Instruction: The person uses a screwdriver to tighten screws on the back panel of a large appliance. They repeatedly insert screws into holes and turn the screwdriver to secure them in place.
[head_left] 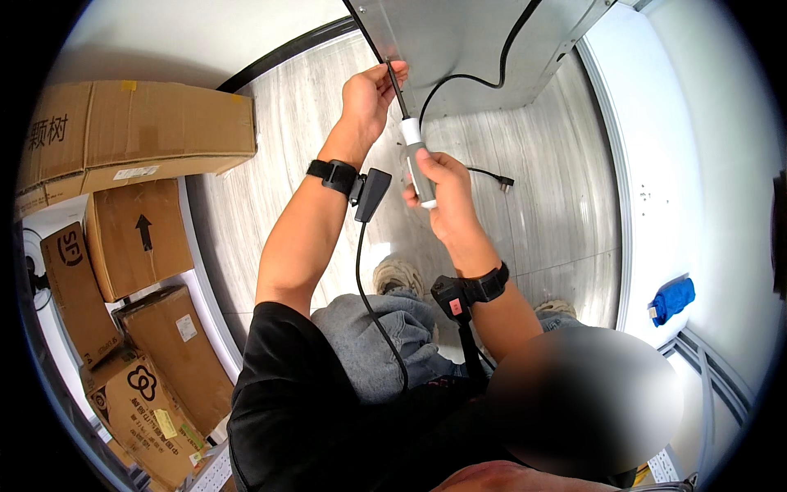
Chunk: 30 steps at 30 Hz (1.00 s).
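Observation:
My right hand (447, 193) is wrapped round the grey and white handle of a screwdriver (414, 135). Its long dark shaft points away from me, up to the left edge of a grey metal panel (467, 57). There my left hand (369, 100) is closed, its fingertips gathered about the shaft near the tip. The tip meets the panel's edge; any screw under it is too small to make out. A black cable (459, 78) hangs down over the panel, and a plug (506, 184) on a black cord lies on the floor to the right of my right hand.
Several cardboard boxes (172, 127) are stacked at the left, some on a white shelf. A white wall or ledge runs along the right, with a blue cloth bundle (674, 301) on it. Black straps with small devices (374, 195) sit on both wrists, wires trailing toward me.

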Each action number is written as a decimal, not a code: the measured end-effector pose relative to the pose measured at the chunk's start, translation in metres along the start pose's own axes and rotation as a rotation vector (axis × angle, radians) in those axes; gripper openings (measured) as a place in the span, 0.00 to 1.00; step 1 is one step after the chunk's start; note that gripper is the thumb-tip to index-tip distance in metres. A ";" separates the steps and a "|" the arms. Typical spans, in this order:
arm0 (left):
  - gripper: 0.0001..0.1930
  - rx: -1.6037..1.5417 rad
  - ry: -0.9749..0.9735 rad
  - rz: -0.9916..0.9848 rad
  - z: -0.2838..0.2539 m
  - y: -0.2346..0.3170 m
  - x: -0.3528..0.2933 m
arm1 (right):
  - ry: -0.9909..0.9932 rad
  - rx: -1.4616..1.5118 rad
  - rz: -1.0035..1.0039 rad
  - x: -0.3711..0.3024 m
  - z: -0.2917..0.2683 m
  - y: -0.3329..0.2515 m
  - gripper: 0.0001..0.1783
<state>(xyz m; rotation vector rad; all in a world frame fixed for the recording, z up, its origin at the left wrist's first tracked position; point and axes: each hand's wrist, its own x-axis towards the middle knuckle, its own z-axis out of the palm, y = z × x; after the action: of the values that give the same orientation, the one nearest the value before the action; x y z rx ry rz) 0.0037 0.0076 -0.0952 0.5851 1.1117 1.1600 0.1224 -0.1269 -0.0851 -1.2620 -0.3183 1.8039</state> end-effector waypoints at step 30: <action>0.14 0.052 -0.003 0.005 -0.003 -0.001 0.006 | 0.200 -0.571 -0.730 0.009 -0.007 0.031 0.27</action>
<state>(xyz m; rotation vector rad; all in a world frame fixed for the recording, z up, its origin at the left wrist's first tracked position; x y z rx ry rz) 0.0018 0.0120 -0.0994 0.6301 1.1419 1.1370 0.1119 -0.1399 -0.1133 -1.4354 -1.0784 0.9759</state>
